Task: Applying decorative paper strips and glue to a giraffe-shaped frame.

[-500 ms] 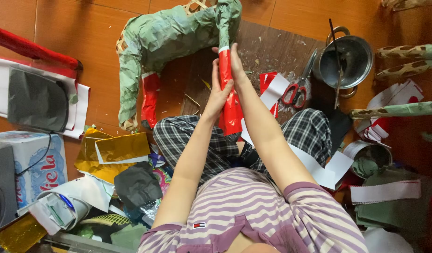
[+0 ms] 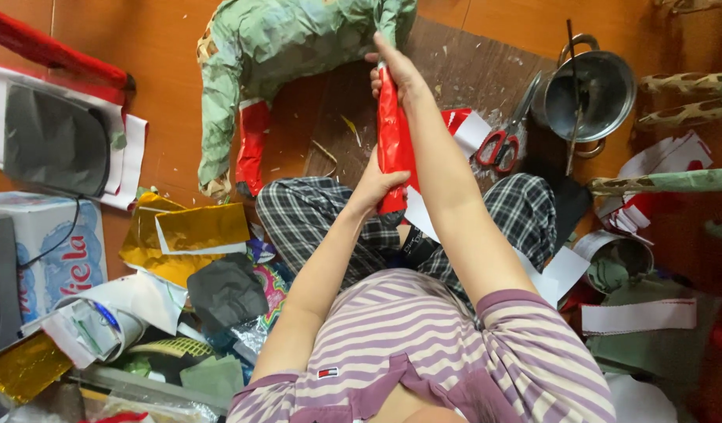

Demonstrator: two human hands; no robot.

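Both hands grip red-wrapped leg (image 2: pixel 392 133) of green papier-mâché figure (image 2: pixel 283 47): left hand (image 2: pixel 377 186) clasps lower end, right hand (image 2: pixel 396 74) upper end.

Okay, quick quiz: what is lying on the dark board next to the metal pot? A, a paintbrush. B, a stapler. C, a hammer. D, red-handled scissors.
D: the scissors, red-handled, lie on the board just left of the pot.
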